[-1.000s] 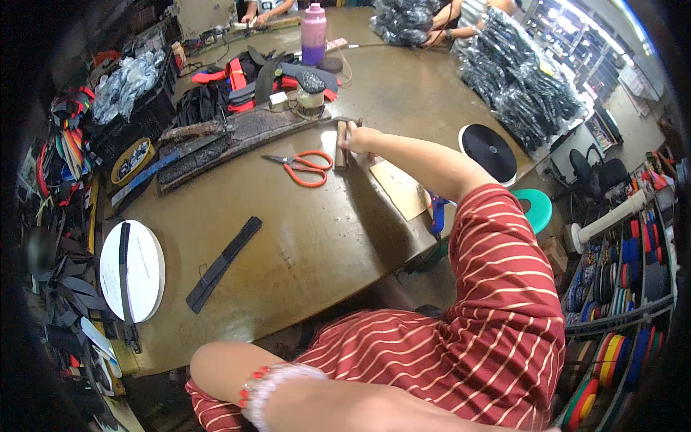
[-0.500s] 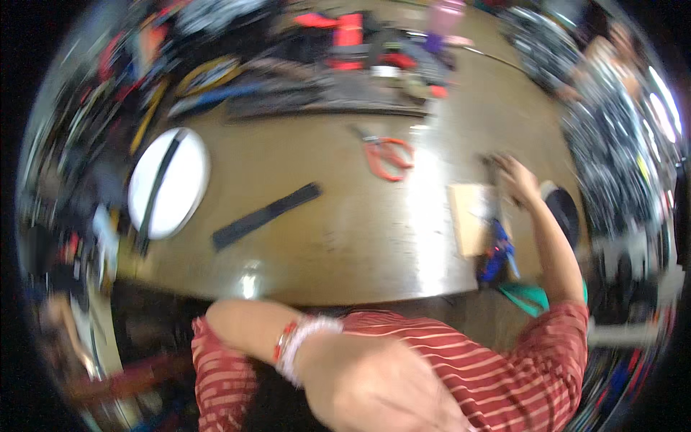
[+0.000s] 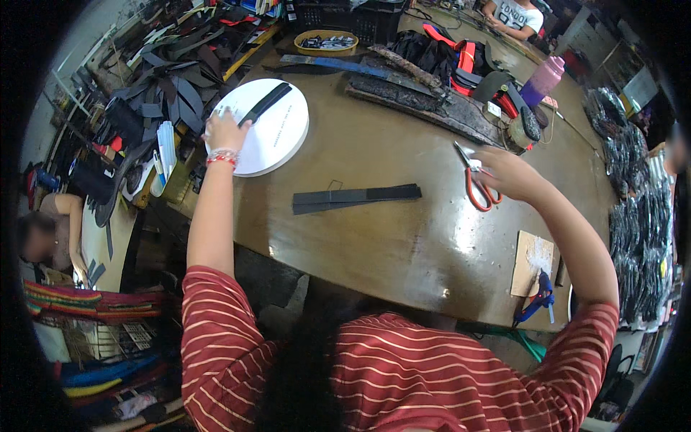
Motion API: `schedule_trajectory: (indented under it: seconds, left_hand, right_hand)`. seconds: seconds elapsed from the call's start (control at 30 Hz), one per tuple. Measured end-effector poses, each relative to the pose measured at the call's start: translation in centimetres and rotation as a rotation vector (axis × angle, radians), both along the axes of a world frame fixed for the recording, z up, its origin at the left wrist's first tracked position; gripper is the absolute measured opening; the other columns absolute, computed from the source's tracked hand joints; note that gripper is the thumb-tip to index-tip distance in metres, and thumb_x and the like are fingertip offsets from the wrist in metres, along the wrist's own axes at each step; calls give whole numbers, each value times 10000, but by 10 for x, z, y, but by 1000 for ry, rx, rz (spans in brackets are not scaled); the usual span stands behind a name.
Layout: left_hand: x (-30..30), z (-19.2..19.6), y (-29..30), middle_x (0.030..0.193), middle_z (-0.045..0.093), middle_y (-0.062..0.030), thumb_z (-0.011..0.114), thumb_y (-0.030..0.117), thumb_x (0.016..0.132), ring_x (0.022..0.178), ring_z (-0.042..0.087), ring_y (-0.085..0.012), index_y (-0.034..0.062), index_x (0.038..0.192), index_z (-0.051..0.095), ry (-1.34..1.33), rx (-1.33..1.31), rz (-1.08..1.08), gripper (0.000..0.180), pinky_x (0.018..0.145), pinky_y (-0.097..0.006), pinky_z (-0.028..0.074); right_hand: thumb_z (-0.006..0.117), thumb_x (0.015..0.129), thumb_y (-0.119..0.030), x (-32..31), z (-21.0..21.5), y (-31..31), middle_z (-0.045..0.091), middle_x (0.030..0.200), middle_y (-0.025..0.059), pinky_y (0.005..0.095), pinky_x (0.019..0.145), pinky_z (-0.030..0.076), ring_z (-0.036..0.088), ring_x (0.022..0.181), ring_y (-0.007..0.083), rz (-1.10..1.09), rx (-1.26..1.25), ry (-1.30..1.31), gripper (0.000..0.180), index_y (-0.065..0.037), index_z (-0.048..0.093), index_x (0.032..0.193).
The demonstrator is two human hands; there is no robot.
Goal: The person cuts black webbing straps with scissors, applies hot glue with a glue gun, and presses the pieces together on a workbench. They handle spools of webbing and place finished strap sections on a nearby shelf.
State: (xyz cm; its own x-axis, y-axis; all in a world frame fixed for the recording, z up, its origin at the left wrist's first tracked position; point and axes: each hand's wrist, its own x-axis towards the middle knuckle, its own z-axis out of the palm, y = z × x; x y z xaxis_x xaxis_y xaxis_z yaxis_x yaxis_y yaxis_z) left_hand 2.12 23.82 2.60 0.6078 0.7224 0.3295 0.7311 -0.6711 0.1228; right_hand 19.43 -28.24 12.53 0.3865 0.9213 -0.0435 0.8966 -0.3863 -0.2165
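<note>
Both hands have moved: left hand (image 3: 227,135) now at the white reel (image 3: 279,144), fingers bent beside its black strip (image 3: 265,104); right hand (image 3: 507,173) at the orange-handled scissors (image 3: 469,181) on the table (image 3: 360,248). Either grip: indeterminable.

A large, round white reel (image 3: 284,144) lies flat in the upper left of the frame, its face bearing small dark print and its thick white edge showing along the lower right. A narrow black strap (image 3: 268,102) rests slantwise on that face, running from the upper right down toward the left of its middle. Right of the frame's centre lie scissors (image 3: 468,189) with orange-red looped handles, metal blades pointing to the upper left.
</note>
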Motion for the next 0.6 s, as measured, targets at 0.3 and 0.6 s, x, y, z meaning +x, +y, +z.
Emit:
schedule_trajectory:
  seconds: [0.3, 0.6]
  left_hand:
    - [-42, -22, 13, 1181, 494, -165, 702, 376, 765, 1083, 483, -366, 54, 1035, 582, -199, -31, -236, 437, 902, -449, 424]
    - [-43, -28, 13, 1075, 560, -289, 538, 351, 909, 1006, 548, -415, -57, 1122, 470, -509, -95, -296, 465, 871, -430, 428]
  right_hand:
    - [550, 852, -501, -37, -106, 326, 582, 1103, 287, 431, 929, 425, 566, 1041, 393, -493, 321, 551, 611, 63, 588, 1084]
    - [666, 843, -215, -32, -99, 344, 562, 774, 68, 339, 545, 469, 534, 690, 155, -625, 795, 778, 250, -21, 537, 934]
